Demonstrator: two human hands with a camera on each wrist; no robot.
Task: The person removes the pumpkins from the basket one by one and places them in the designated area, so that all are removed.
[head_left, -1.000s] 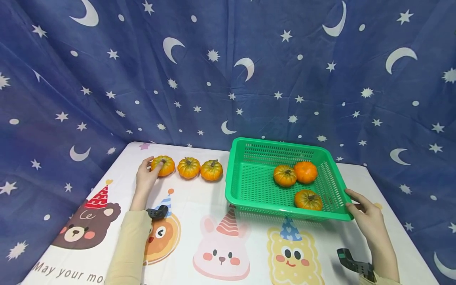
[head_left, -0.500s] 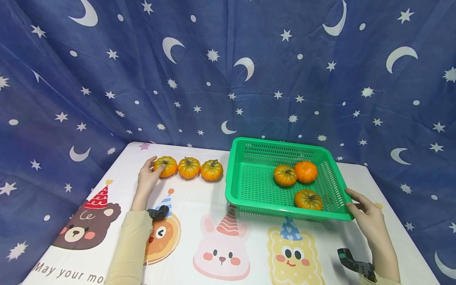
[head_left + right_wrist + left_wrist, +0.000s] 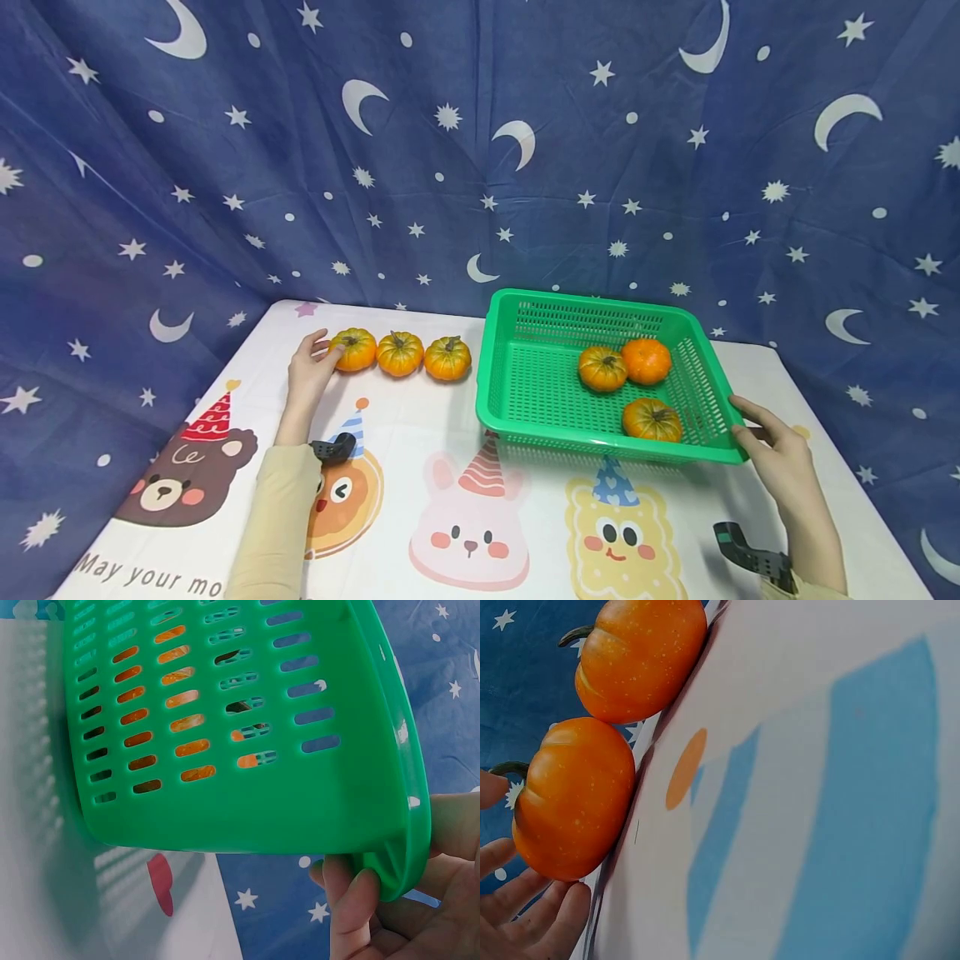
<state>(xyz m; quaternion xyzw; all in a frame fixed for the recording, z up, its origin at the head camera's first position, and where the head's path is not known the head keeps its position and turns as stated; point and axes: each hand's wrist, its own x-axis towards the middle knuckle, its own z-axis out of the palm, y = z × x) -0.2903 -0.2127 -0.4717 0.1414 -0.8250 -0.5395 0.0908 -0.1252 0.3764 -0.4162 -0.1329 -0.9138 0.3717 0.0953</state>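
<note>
My left hand (image 3: 308,374) is beside the leftmost of three small yellow-orange pumpkins on the table. Its thumb lies near the stem of that pumpkin (image 3: 354,350). In the left wrist view the fingers are loosely spread at the lower side of the same pumpkin (image 3: 576,799); whether they touch it is hard to tell. The middle pumpkin (image 3: 400,354) and the right one (image 3: 447,358) complete the row. With my right hand (image 3: 780,458) I grip the right front corner of a green plastic basket (image 3: 611,446); thumb and fingers hold its rim (image 3: 409,825) in the right wrist view.
Inside the basket lie three pumpkins: a yellowish one (image 3: 602,369), a deeper orange one (image 3: 647,361) and one near the front wall (image 3: 652,420). A white cloth with cartoon prints (image 3: 468,425) covers the table. Behind hangs a blue curtain (image 3: 420,167) with moons and stars.
The leftmost pumpkin has slid a little to the right, closer to the middle one. My left hand shifted slightly right with it, then drew back a bit. My right hand keeps its grip.
</note>
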